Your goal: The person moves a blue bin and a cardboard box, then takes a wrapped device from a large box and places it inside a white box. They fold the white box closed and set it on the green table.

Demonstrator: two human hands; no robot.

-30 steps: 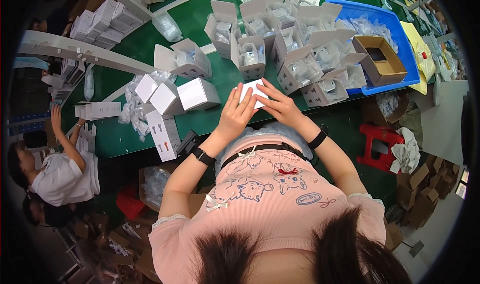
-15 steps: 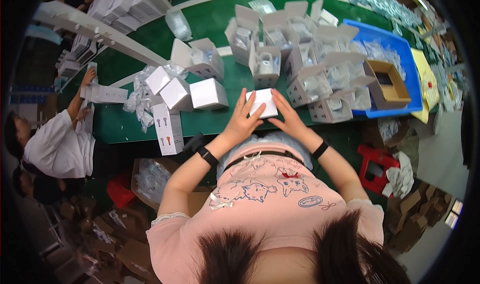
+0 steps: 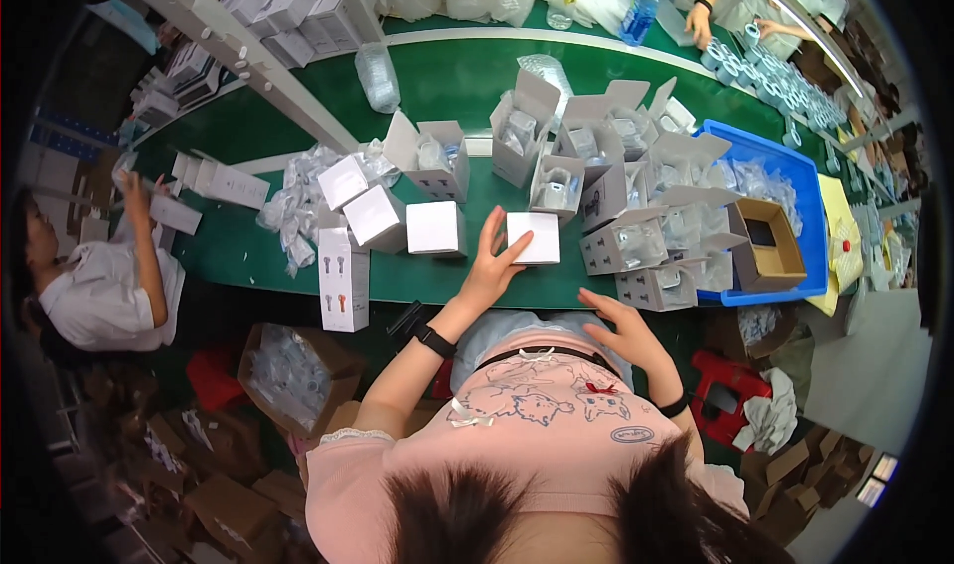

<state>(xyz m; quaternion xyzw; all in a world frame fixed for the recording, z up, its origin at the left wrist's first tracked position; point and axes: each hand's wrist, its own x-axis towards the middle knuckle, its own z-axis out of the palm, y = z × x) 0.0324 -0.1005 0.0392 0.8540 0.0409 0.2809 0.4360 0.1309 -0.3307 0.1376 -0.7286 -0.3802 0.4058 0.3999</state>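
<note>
A closed white carton [image 3: 538, 239] stands near the table's front edge. My left hand [image 3: 487, 270] rests against it, fingers stretched and spread along its left side, thumb over its top. Drawn back toward my body, my right hand [image 3: 628, 329] holds nothing, its fingers apart. Left of the carton are other closed white cartons, the nearest one [image 3: 435, 229] upright; a tall carton [image 3: 344, 279] with small pictures lies at the edge. To the right and behind stand several open cartons [image 3: 608, 251] with clear-wrapped items inside.
A blue tray [image 3: 824, 256] bears a brown cardboard box [image 3: 778, 272] and clear bags. Loose clear bags [image 3: 309, 196] are heaped to the left. A co-worker [image 3: 99, 286] handles a carton at far left; another person's hands [image 3: 700, 25] are at upper right. A red stool [image 3: 717, 395] stands below.
The view has shifted. My right hand has come off the white carton and drawn back toward my body; my left hand remains on it. The co-worker at left has raised their hands.
</note>
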